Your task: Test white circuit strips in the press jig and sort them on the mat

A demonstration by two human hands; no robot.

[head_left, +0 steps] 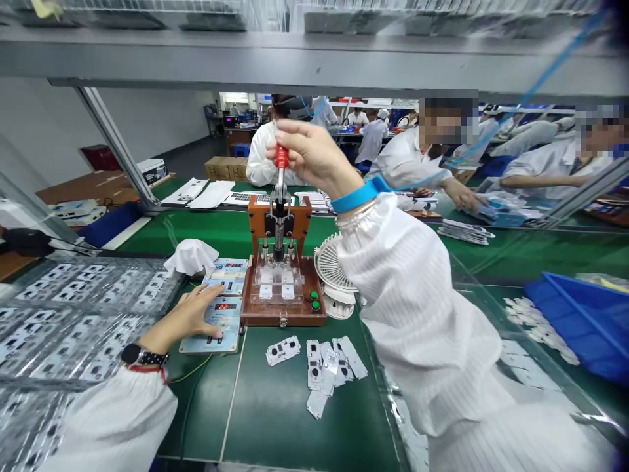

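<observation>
My right hand (312, 156) grips the red-tipped lever (281, 158) of a small brown press fixture (282, 265) at the middle of the green bench; the lever stands upright. My left hand (190, 314) lies flat, fingers apart, on a light-blue meter box (222, 308) with a red digit display, left of the fixture. Small white parts sit under the clear plate of the fixture. Several grey-white circuit boards (324, 367) lie loose on the mat in front of it.
Trays of small boards (63, 321) cover the left side. A white cloth (191, 255) lies behind the meter. A small white fan (334, 275) stands right of the fixture. A blue bin (584, 321) sits at the right. People in white coats work across the bench.
</observation>
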